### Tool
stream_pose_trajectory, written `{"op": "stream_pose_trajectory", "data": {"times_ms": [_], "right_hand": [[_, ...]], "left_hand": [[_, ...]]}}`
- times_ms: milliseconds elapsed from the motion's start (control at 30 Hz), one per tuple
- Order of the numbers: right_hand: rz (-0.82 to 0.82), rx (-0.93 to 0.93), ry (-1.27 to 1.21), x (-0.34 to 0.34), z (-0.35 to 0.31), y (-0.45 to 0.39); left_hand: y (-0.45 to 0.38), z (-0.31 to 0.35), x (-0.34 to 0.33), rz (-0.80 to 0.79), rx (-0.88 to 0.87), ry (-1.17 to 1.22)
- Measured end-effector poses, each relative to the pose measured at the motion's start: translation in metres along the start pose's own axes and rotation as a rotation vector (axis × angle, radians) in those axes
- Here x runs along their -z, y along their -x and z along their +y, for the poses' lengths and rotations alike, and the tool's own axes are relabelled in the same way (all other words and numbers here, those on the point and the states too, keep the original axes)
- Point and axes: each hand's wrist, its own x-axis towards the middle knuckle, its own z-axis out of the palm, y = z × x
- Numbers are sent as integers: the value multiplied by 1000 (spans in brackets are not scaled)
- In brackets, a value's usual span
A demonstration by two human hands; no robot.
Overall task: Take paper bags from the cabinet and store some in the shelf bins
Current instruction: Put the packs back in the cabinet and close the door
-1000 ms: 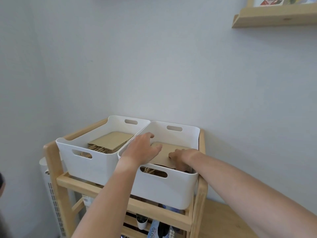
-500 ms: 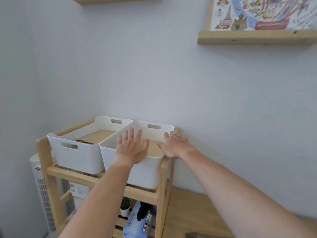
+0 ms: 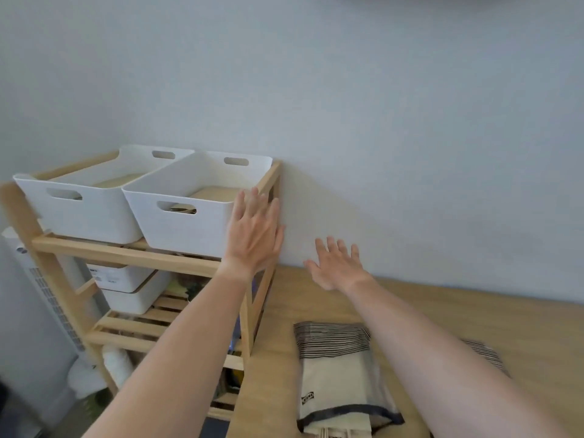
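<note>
Brown kraft paper bags (image 3: 218,193) lie flat in the right white plastic bin (image 3: 189,222) on the pine shelf (image 3: 126,256), at ten o'clock from my left hand (image 3: 254,237). Its fingers (image 3: 252,200) are spread and hold nothing, nearer the bin than my right hand (image 3: 336,265), likewise spread above the wooden surface (image 3: 474,314). At six o'clock lies a striped cloth bag (image 3: 339,374), soft and folded.
</note>
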Motion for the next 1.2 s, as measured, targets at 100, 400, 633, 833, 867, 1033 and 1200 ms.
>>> {"op": "stream_pose_trajectory", "data": {"times_ms": [100,400,633,833,867,1033,1200], "right_hand": [[-49,-41,12,-34,24,13],[-223,-124,-52,-136,56,42],[-326,-257,-185,-204,68,82],[-108,-395,-341,-238,69,114],[-74,-413,-355,-242,69,118],[88,-372,-483,-262,72,143],[203,-340,-312,-278,73,166]], "left_hand": [[13,17,-9,-37,-13,-74],[91,97,-88,-311,61,187],[174,148,-143,-565,115,292],[232,175,-155,-734,178,330],[234,179,-154,-738,187,321],[243,191,-156,-734,184,330],[250,208,-133,-732,207,347]]}}
